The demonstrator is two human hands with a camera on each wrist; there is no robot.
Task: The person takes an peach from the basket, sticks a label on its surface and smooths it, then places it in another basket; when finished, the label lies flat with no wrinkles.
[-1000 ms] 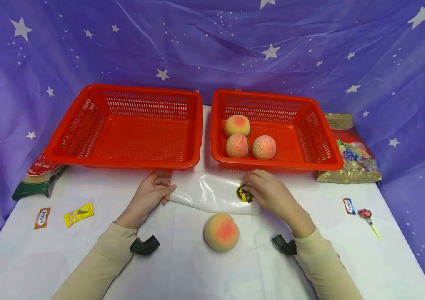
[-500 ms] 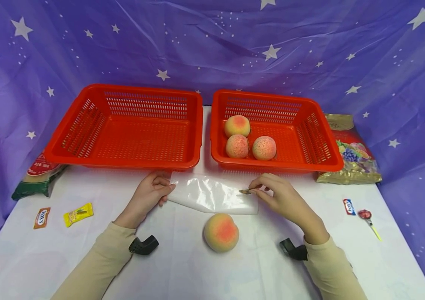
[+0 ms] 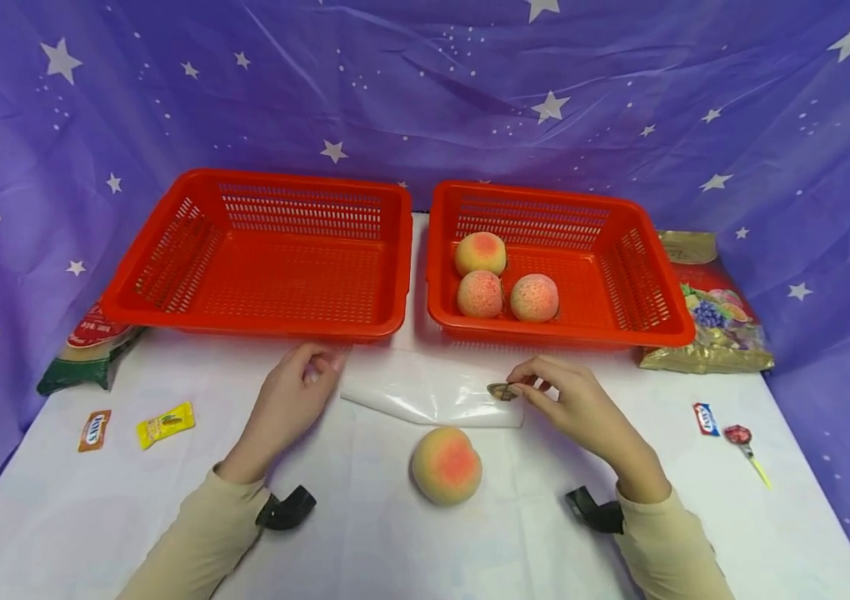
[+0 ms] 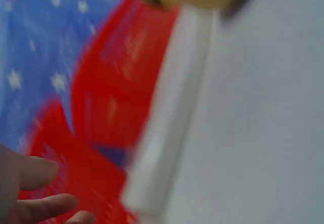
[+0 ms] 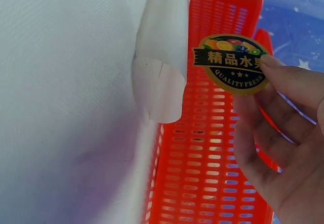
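In the head view a loose peach (image 3: 447, 466) sits on the white table in front of a glossy white backing sheet (image 3: 417, 390). My right hand (image 3: 577, 408) pinches a round black and gold fruit sticker (image 5: 234, 64) by its edge, between thumb and forefinger. The sticker has peeled off the sheet, whose curled end (image 5: 159, 90) hangs beside it in the right wrist view. My left hand (image 3: 292, 404) is at the sheet's left end. Its fingers (image 4: 48, 204) are spread apart from the sheet in the blurred left wrist view.
A red basket (image 3: 252, 323) stands at back left, another red basket (image 3: 560, 331) with three peaches (image 3: 534, 297) at back right. Bags (image 3: 721, 321) lie beside them. Wrapped candies (image 3: 166, 425) and a lollipop (image 3: 737, 434) lie at the sides. A starry purple curtain (image 3: 425, 92) hangs behind.
My right hand has peeled the sticker off the sheet and drawn back to the right with it. My left hand has let go of the sheet's left end. The view has shifted slightly.
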